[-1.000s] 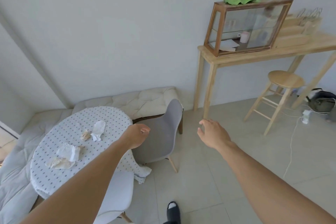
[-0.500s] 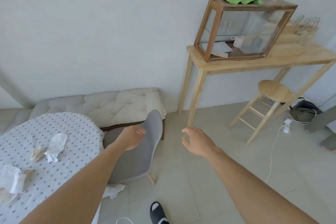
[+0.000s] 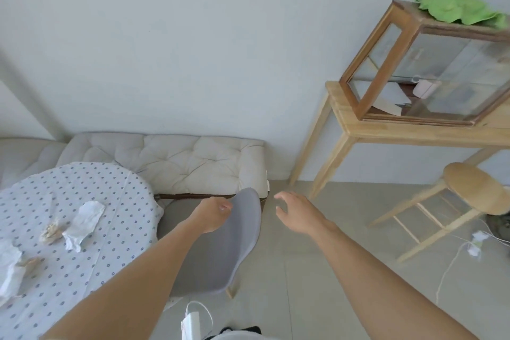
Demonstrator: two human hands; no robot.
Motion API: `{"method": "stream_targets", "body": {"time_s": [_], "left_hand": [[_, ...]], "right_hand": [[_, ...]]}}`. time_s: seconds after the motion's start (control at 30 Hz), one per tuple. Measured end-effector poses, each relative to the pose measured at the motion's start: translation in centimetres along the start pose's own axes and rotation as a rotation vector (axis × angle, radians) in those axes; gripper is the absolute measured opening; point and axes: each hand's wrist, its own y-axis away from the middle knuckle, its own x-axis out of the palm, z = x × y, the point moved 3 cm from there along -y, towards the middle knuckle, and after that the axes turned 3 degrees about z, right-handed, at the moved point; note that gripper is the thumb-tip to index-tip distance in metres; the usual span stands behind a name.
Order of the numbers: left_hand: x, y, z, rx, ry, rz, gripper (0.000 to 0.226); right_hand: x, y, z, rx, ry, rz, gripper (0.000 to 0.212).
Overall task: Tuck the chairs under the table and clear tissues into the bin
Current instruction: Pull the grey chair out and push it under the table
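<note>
A grey shell chair (image 3: 223, 251) stands at the right side of the round table (image 3: 118, 196), which wears a dotted cloth. Its back faces me. My left hand (image 3: 211, 214) has curled fingers, and the fingertips meet the left edge of the chair's back near the top; a grip does not show. To the right of the chair back, a short gap away, my right hand (image 3: 299, 214) hovers with fingers spread and holds nothing. On the table lie a white tissue (image 3: 84, 221), a crumpled brownish tissue (image 3: 51, 230) and another white tissue (image 3: 9, 265). No bin is in view.
A cushioned bench (image 3: 179, 163) runs along the wall behind the chair. At the right stands a wooden side table (image 3: 414, 134) bearing a glass cabinet (image 3: 425, 63), with a wooden stool (image 3: 474, 188) in front. A plug and cables (image 3: 474, 247) trail on the tiled floor.
The view has swung right and moved closer to the grey chair. My left hand has come up to the chair's back edge and my right hand has come nearer beside it.
</note>
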Motion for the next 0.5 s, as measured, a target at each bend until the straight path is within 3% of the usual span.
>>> {"method": "stream_targets", "body": {"time_s": [0.23,0.5], "left_hand": [[0.3,-2.5,0.9,-0.111,0.112,-0.052,0.036],[6.7,-5.1,2.1,-0.356,0.308,-0.138,0.034]], "right_hand": [[-0.3,-8.4,-0.1,-0.125,0.056,0.102,0.039],[2.5,-18.7,-1.3,-0.357,0.199,0.394,0.041]]}}
